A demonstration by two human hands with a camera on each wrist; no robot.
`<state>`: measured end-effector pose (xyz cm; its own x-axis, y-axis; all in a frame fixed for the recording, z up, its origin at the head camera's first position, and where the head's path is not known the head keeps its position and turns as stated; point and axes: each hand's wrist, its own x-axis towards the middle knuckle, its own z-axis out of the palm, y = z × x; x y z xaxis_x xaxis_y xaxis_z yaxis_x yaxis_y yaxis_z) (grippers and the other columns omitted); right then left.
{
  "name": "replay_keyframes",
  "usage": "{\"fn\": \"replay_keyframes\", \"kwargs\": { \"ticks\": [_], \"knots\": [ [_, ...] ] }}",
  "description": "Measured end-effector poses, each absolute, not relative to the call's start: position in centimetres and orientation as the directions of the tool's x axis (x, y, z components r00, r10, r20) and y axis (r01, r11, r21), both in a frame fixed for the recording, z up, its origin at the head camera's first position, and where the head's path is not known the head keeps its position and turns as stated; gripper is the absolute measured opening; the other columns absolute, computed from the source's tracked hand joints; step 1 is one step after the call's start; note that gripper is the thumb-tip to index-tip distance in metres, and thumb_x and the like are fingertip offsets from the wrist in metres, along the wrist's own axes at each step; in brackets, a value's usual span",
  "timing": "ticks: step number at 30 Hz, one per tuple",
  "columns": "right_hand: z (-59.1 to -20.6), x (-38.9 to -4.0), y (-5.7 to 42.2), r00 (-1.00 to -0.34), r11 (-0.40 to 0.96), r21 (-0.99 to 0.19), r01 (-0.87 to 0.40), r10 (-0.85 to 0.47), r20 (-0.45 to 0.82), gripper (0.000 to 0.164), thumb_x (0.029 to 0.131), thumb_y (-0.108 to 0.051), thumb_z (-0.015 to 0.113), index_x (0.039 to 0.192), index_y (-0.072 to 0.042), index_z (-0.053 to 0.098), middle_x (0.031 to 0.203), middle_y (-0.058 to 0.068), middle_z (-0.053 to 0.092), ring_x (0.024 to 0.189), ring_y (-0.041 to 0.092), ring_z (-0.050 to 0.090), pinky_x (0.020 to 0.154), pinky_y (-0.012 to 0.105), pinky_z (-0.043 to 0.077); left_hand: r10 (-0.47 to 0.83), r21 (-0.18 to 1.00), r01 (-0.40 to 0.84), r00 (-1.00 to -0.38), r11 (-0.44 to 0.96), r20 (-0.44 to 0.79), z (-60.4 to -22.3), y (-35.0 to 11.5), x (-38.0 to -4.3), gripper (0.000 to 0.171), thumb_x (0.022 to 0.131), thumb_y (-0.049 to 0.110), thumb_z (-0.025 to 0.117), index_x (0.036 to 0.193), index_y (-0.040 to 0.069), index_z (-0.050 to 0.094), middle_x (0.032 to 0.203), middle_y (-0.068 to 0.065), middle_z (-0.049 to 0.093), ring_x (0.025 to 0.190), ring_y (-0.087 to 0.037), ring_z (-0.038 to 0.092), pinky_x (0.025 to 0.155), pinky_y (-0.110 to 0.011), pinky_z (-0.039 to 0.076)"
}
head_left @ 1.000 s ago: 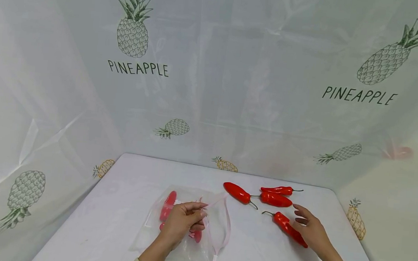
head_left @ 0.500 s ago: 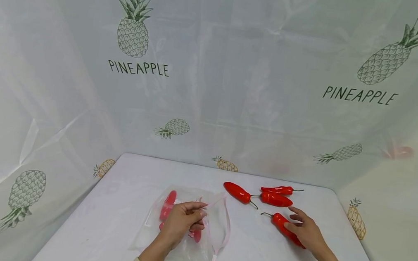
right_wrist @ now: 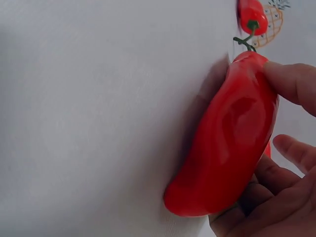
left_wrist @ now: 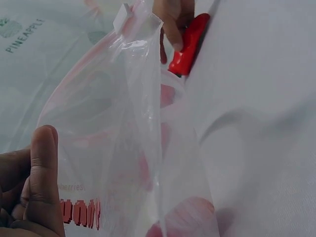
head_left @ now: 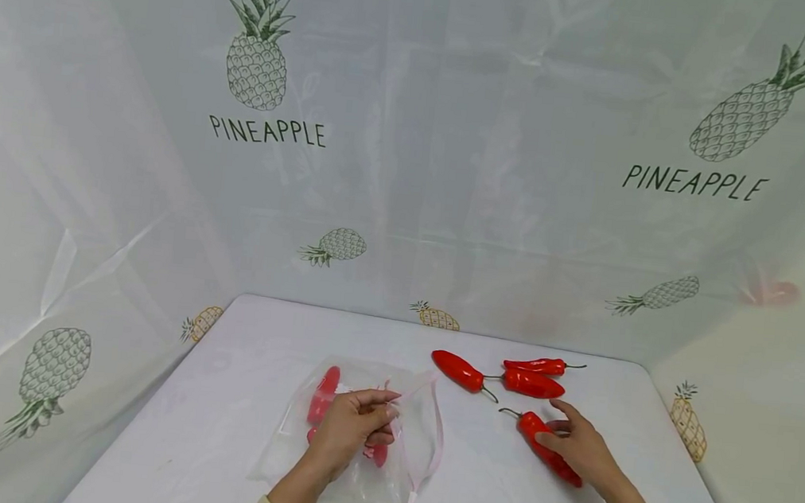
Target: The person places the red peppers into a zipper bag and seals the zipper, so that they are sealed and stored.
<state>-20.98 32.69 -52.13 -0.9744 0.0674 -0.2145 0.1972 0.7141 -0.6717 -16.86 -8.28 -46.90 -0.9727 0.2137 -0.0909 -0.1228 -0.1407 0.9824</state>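
In the head view my left hand (head_left: pixel 351 427) pinches the pink-edged rim of a clear zip bag (head_left: pixel 284 457), which lies on the table with red peppers (head_left: pixel 323 395) inside. The left wrist view has the bag (left_wrist: pixel 108 148) standing open, its white slider (left_wrist: pixel 122 19) at the top. Over on the right, my right hand (head_left: pixel 582 447) grips a red chili pepper (head_left: pixel 549 450) between thumb and fingers. Close up in the right wrist view, the pepper (right_wrist: pixel 227 138) has its green stem pointing up, away from the palm, with the fingers partly behind it.
Three more red peppers lie farther back: one on the left (head_left: pixel 458 370), one in the middle (head_left: pixel 533 384) and a thinner one (head_left: pixel 536 365) behind it. A white table (head_left: pixel 217 395) carries everything. A pineapple-printed sheet (head_left: pixel 453 168) hangs around it.
My right hand has moved left and closed on the nearest chili pepper, which has shifted slightly left and toward me. The left hand and the bag have stayed in place.
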Motion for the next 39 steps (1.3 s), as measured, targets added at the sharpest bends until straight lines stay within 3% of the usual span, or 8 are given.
{"fn": "replay_keyframes", "kwargs": {
  "ticks": [15, 20, 28, 34, 39],
  "knots": [
    [-51.7, -21.0, 31.2, -0.975, 0.698, -0.69, 0.192, 0.052, -0.218, 0.091, 0.088, -0.032, 0.085, 0.159, -0.005, 0.036, 0.13, 0.027, 0.063, 0.115, 0.039, 0.062, 0.08, 0.048, 0.067, 0.227, 0.98, -0.115, -0.971, -0.162, -0.076, -46.9, -8.3, -16.7, 0.043, 0.096, 0.007, 0.077, 0.132, -0.012, 0.065, 0.095, -0.006, 0.069, 0.072, -0.009, 0.068, 0.072, -0.025, 0.065],
    [-51.0, -20.9, 31.2, -0.983, 0.674, -0.722, 0.154, 0.032, -0.18, 0.086, 0.091, -0.028, 0.083, 0.159, -0.005, 0.036, 0.132, 0.027, 0.063, 0.115, 0.039, 0.062, 0.083, 0.047, 0.066, 0.223, 0.98, -0.113, -0.972, -0.164, -0.075, -47.0, -8.3, -16.8, 0.042, 0.097, 0.007, 0.076, 0.132, -0.013, 0.065, 0.095, -0.006, 0.069, 0.072, -0.009, 0.068, 0.072, -0.026, 0.065],
    [-50.3, -20.5, 31.1, -0.993, 0.615, -0.781, 0.11, 0.039, -0.109, 0.085, 0.098, -0.026, 0.077, 0.164, -0.007, 0.027, 0.147, 0.031, 0.051, 0.13, 0.05, 0.054, 0.09, 0.049, 0.065, 0.218, 0.978, -0.118, -0.973, -0.17, -0.08, -47.0, -8.4, -16.8, 0.041, 0.097, 0.007, 0.076, 0.132, -0.012, 0.066, 0.094, -0.006, 0.069, 0.073, -0.009, 0.068, 0.072, -0.027, 0.066],
    [-50.3, -20.1, 30.8, -0.996, 0.624, -0.777, 0.086, 0.066, -0.058, 0.088, 0.1, -0.029, 0.074, 0.168, -0.011, 0.021, 0.149, 0.031, 0.049, 0.126, 0.048, 0.057, 0.089, 0.046, 0.066, 0.223, 0.977, -0.121, -0.972, -0.178, -0.079, -47.0, -8.4, -16.8, 0.043, 0.096, 0.007, 0.077, 0.132, -0.012, 0.065, 0.095, -0.006, 0.069, 0.074, -0.01, 0.066, 0.073, -0.027, 0.066],
    [-50.4, -19.8, 30.5, -0.997, 0.608, -0.792, 0.052, 0.07, -0.011, 0.083, 0.102, -0.026, 0.073, 0.168, -0.013, 0.024, 0.146, 0.03, 0.051, 0.121, 0.043, 0.062, 0.084, 0.039, 0.067, 0.222, 0.977, -0.12, -0.972, -0.178, -0.079, -47.1, -8.5, -16.8, 0.043, 0.096, 0.007, 0.077, 0.132, -0.012, 0.065, 0.094, -0.006, 0.069, 0.073, -0.009, 0.067, 0.072, -0.027, 0.066]
  ]
}}
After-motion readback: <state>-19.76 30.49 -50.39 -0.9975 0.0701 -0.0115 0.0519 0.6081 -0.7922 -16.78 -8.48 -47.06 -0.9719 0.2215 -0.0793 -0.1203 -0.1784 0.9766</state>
